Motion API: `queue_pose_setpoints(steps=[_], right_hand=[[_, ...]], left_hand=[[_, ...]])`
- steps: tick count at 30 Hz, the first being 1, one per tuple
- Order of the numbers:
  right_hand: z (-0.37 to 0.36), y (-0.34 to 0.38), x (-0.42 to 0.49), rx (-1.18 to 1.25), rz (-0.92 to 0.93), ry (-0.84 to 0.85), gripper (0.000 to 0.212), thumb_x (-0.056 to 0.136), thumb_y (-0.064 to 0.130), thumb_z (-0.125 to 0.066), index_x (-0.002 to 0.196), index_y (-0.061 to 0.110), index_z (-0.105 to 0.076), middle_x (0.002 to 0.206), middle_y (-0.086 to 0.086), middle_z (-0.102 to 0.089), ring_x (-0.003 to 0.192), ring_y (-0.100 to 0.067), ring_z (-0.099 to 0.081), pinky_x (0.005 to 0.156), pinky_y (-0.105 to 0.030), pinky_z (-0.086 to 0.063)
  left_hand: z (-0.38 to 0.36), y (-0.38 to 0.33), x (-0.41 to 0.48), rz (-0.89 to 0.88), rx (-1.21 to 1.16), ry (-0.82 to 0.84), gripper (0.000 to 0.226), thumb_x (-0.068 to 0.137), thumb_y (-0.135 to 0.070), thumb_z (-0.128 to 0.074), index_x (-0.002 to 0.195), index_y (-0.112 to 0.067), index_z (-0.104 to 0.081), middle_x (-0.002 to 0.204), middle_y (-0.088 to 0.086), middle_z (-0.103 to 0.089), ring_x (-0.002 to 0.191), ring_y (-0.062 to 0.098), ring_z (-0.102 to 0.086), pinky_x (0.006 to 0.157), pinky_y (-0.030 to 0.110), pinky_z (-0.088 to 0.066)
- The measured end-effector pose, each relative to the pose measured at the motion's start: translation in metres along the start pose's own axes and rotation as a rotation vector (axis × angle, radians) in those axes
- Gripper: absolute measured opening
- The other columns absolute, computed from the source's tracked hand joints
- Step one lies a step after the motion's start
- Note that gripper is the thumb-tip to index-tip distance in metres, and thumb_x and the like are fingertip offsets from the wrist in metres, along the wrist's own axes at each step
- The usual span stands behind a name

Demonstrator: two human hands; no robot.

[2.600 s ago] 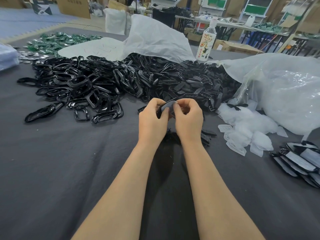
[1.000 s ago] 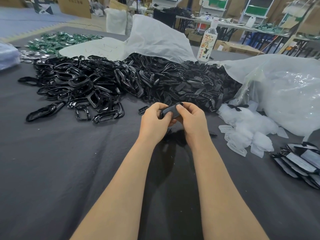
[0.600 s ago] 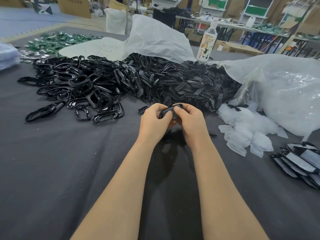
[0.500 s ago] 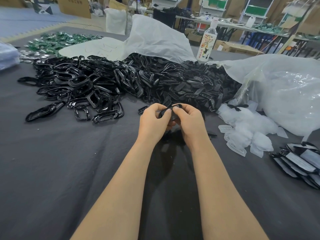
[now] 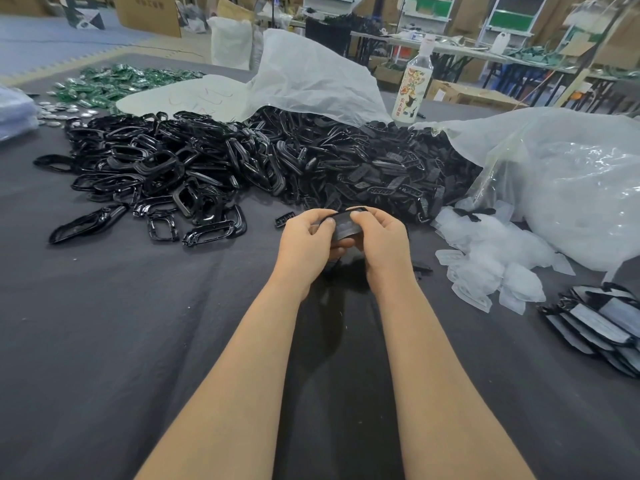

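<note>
Fingers (image 5: 328,222) of both hands are curled round one small black plastic part (image 5: 343,226), thumbs on top and the other fingers beneath. The left hand (image 5: 303,242) and right hand (image 5: 384,239) hold it just above the middle of the worktop (image 5: 104,341).

- A loose black clip (image 5: 284,219) lies just left of the left hand.
- Directly beyond the hands lies a heap of small black parts (image 5: 381,168). It merges leftward into a heap of glossy black frames (image 5: 166,168).
- Small clear pouches (image 5: 491,258) lie near the right hand. A large clear bag (image 5: 571,188) rises behind them.
- Bagged parts (image 5: 602,323) are stacked at the right edge.
- A bottle (image 5: 414,88) and green boards (image 5: 114,81) stand toward the far edge.
- Bare grey cloth flanks both forearms on the near side. It is widest on the left.
</note>
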State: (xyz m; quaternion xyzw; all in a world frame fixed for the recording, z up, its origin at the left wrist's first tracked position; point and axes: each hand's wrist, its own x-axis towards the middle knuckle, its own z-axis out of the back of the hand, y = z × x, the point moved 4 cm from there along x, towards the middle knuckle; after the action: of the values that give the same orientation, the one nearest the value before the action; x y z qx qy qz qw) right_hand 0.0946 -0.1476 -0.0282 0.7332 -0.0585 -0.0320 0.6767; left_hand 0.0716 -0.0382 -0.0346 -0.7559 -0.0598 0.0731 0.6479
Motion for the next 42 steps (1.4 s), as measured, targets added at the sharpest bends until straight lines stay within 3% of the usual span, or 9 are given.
queue_pose_setpoints(steps=[6, 13, 17, 21, 26, 30, 34, 37, 42], right_hand=[[0.001, 0.001, 0.000, -0.049, 0.051, -0.028, 0.026, 0.093, 0.005, -0.049, 0.074, 0.013, -0.065, 0.067, 0.000, -0.064, 0.056, -0.007, -0.060, 0.052, -0.017, -0.051], [0.002, -0.002, 0.003, 0.013, -0.011, -0.003, 0.024, 0.095, 0.005, -0.050, 0.081, 0.010, -0.068, 0.075, -0.006, -0.067, 0.061, -0.012, -0.061, 0.054, -0.020, -0.051], [0.006, -0.001, 0.004, -0.225, 0.015, 0.068, 0.020, 0.093, 0.009, -0.056, 0.083, 0.023, -0.065, 0.078, 0.001, -0.068, 0.070, -0.008, -0.062, 0.067, -0.020, -0.052], [0.008, 0.002, 0.002, -0.313, 0.076, 0.038, 0.021, 0.090, 0.007, -0.060, 0.079, 0.024, -0.064, 0.077, 0.003, -0.067, 0.073, -0.010, -0.062, 0.074, -0.025, -0.052], [0.009, 0.001, 0.003, -0.311, 0.084, -0.022, 0.019, 0.089, 0.008, -0.061, 0.078, 0.023, -0.063, 0.073, 0.005, -0.065, 0.072, -0.011, -0.061, 0.077, -0.030, -0.053], [0.006, -0.001, 0.004, -0.293, 0.072, 0.020, 0.021, 0.089, 0.006, -0.061, 0.080, 0.024, -0.062, 0.079, 0.002, -0.067, 0.079, -0.015, -0.063, 0.080, -0.031, -0.054], [0.003, -0.003, 0.004, -0.284, 0.046, 0.044, 0.015, 0.087, 0.002, -0.062, 0.090, 0.017, -0.058, 0.093, -0.008, -0.067, 0.089, -0.021, -0.064, 0.086, -0.035, -0.053], [0.005, -0.003, 0.004, -0.256, 0.031, 0.021, 0.014, 0.087, 0.002, -0.061, 0.094, 0.013, -0.058, 0.091, -0.006, -0.066, 0.087, -0.019, -0.064, 0.083, -0.032, -0.053], [0.005, -0.001, 0.005, -0.236, 0.025, 0.018, 0.017, 0.086, 0.004, -0.062, 0.084, 0.020, -0.057, 0.079, 0.004, -0.064, 0.070, -0.006, -0.059, 0.069, -0.020, -0.051]], left_hand=[[-0.002, -0.003, -0.003, -0.071, 0.067, 0.041, 0.024, 0.101, -0.008, -0.044, 0.092, -0.026, -0.059, 0.090, 0.005, -0.070, 0.067, 0.004, -0.070, 0.059, 0.013, -0.052], [0.001, -0.002, 0.000, -0.070, 0.109, 0.043, 0.026, 0.096, -0.002, -0.053, 0.092, -0.028, -0.056, 0.094, 0.009, -0.073, 0.073, 0.008, -0.071, 0.070, 0.017, -0.055], [0.005, -0.001, 0.001, -0.061, 0.122, -0.013, 0.023, 0.096, -0.003, -0.052, 0.097, -0.025, -0.057, 0.095, 0.007, -0.073, 0.078, 0.009, -0.072, 0.078, 0.023, -0.057], [0.006, -0.003, -0.001, -0.094, 0.136, -0.028, 0.032, 0.095, -0.003, -0.054, 0.087, -0.034, -0.055, 0.087, 0.003, -0.073, 0.072, 0.006, -0.071, 0.072, 0.020, -0.057], [0.009, 0.001, 0.000, -0.105, 0.236, -0.074, 0.019, 0.093, -0.013, -0.061, 0.087, -0.030, -0.057, 0.066, -0.005, -0.071, 0.061, 0.002, -0.069, 0.061, 0.019, -0.055], [0.010, 0.004, 0.003, -0.063, 0.172, -0.077, 0.022, 0.094, -0.008, -0.058, 0.085, -0.028, -0.058, 0.063, -0.006, -0.070, 0.061, 0.004, -0.069, 0.072, 0.025, -0.057], [0.009, 0.002, 0.001, -0.086, 0.176, -0.058, 0.026, 0.096, -0.005, -0.054, 0.085, -0.029, -0.057, 0.069, -0.004, -0.070, 0.059, 0.001, -0.067, 0.064, 0.016, -0.055], [0.007, 0.000, 0.000, -0.115, 0.214, -0.045, 0.028, 0.098, -0.006, -0.050, 0.085, -0.030, -0.057, 0.069, -0.005, -0.069, 0.058, -0.001, -0.066, 0.058, 0.012, -0.052], [0.004, 0.000, 0.001, -0.164, 0.305, -0.053, 0.012, 0.095, -0.014, -0.056, 0.094, -0.026, -0.058, 0.075, -0.006, -0.070, 0.060, -0.003, -0.065, 0.066, 0.021, -0.056]])
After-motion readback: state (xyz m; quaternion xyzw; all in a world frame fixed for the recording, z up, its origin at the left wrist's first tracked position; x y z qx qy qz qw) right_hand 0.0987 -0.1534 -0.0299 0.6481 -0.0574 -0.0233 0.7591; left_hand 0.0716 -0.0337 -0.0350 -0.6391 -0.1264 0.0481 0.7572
